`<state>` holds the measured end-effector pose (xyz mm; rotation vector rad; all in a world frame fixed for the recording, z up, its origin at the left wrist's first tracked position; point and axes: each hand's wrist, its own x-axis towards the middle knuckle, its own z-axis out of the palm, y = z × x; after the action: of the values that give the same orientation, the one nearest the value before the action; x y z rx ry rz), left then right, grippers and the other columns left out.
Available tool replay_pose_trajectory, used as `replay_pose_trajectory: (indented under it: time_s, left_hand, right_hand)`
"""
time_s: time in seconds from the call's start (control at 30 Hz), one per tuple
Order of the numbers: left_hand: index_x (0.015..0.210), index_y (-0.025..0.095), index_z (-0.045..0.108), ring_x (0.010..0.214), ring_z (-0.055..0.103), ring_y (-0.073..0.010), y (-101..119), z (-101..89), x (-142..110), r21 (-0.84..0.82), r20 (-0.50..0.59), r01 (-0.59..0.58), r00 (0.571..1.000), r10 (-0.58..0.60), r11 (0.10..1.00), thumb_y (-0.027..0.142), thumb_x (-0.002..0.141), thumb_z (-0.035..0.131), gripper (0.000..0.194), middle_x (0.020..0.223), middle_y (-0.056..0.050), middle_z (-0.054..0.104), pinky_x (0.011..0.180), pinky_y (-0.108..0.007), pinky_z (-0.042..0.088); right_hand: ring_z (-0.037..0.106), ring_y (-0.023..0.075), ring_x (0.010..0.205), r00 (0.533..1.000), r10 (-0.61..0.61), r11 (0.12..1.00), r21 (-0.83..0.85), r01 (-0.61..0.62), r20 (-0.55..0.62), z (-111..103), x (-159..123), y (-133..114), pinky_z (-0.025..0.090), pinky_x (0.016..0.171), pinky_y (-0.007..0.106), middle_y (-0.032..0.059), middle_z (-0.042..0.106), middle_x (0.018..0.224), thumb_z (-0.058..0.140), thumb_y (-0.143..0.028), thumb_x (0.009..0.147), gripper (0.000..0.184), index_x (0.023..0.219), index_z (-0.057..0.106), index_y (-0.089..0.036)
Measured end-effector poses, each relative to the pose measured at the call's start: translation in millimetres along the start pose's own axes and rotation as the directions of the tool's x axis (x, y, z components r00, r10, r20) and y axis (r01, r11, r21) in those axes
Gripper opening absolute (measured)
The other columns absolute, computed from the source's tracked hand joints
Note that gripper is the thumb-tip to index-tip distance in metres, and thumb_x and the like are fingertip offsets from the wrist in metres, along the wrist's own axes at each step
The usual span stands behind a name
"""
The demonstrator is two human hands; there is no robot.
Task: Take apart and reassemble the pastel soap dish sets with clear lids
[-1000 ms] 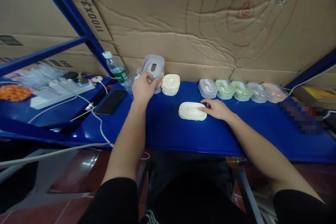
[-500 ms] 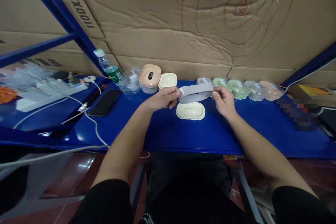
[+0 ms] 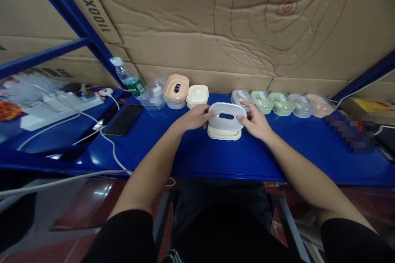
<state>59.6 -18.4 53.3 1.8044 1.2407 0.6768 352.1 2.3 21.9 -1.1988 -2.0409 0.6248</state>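
A grey plastic tray point(image 3: 226, 116) with an oval slot in its top rests on a cream base point(image 3: 224, 134) at the middle of the blue shelf point(image 3: 197, 154). My left hand point(image 3: 194, 117) grips the grey tray's left end. Its right end is held by my right hand point(image 3: 254, 123). Behind my left hand stand a stack of trays topped by a peach one point(image 3: 175, 89) and a cream stack point(image 3: 197, 95).
A row of finished boxes point(image 3: 279, 102), grey, green, clear and peach, lines the cardboard wall at the right. To the left are clear lids point(image 3: 153, 93), a water bottle point(image 3: 127, 76), a black phone point(image 3: 123, 119), a power strip point(image 3: 64, 104) and white cables point(image 3: 112, 148).
My left hand took the grey tray from the stack at the back, brought it to the middle, and both hands lowered it flat onto the cream base.
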Motion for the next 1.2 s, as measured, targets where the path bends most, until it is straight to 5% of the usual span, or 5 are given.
replay_pose_trajectory:
  time_s: [0.47, 0.67, 0.77, 0.97, 1.2]
  left_hand:
    - [0.128, 0.016, 0.065, 0.077, 0.072, -0.0221, -5.5, 14.8, 5.5, 0.515, 0.186, 0.073, 0.963, -0.194, 0.854, 0.055, 0.102, 0.050, 0.049, 0.077, -0.004, 0.076, 0.068, -0.032, 0.045]
    - [0.135, 0.019, 0.069, 0.081, 0.072, -0.0220, -7.5, 3.2, 5.5, 0.483, -0.143, 0.102, 0.989, -0.037, 0.870, 0.055, 0.097, 0.063, 0.054, 0.085, -0.004, 0.078, 0.073, -0.032, 0.049]
    - [0.123, 0.020, 0.075, 0.087, 0.072, -0.0221, -11.2, -18.4, 2.9, 0.416, -0.482, 0.078, 0.863, 0.148, 0.906, 0.048, 0.099, 0.062, 0.039, 0.090, -0.005, 0.077, 0.079, -0.033, 0.053]
    - [0.125, 0.018, 0.072, 0.129, 0.064, -0.0347, -37.5, -80.6, -21.7, 0.306, -0.918, 0.376, 0.360, 0.167, 0.875, 0.023, 0.094, 0.060, 0.034, 0.138, -0.017, 0.064, 0.111, -0.048, 0.050]
    - [0.124, 0.018, 0.074, 0.128, 0.064, -0.0420, -72.6, -105.1, -32.0, 0.159, -0.883, 0.620, 0.438, -0.171, 0.768, 0.031, 0.091, 0.062, 0.037, 0.152, -0.022, 0.055, 0.110, -0.057, 0.051]
  right_hand:
    - [0.077, 0.0296, 0.095, 0.913, 0.158, 0.942, -0.333, -0.026, 0.375, 5.6, 7.9, -4.0, 0.052, 0.079, 0.035, 0.0103, 0.082, 0.099, 0.054, -0.044, 0.104, 0.048, 0.141, 0.066, -0.017]
    - [0.077, 0.0330, 0.103, 0.926, 0.177, 0.940, -0.335, -0.059, 0.334, 7.3, 6.0, 3.8, 0.055, 0.084, 0.038, 0.0139, 0.082, 0.108, 0.052, -0.060, 0.104, 0.069, 0.157, 0.052, -0.016]
    - [0.076, 0.0336, 0.106, 0.926, 0.172, 0.939, -0.339, -0.052, 0.335, 7.5, 5.3, 5.4, 0.055, 0.084, 0.039, 0.0143, 0.081, 0.116, 0.050, -0.068, 0.103, 0.073, 0.156, 0.053, -0.019]
    - [0.076, 0.0320, 0.102, 0.921, 0.128, 0.955, -0.295, -0.015, 0.368, 5.4, 4.7, 1.7, 0.055, 0.082, 0.037, 0.0115, 0.081, 0.115, 0.051, -0.066, 0.103, 0.061, 0.143, 0.064, -0.023]
    - [0.077, 0.0313, 0.103, 0.920, 0.091, 0.958, -0.286, 0.023, 0.381, 2.9, 4.2, -1.1, 0.055, 0.082, 0.037, 0.0107, 0.082, 0.118, 0.054, -0.064, 0.103, 0.056, 0.140, 0.067, -0.024]
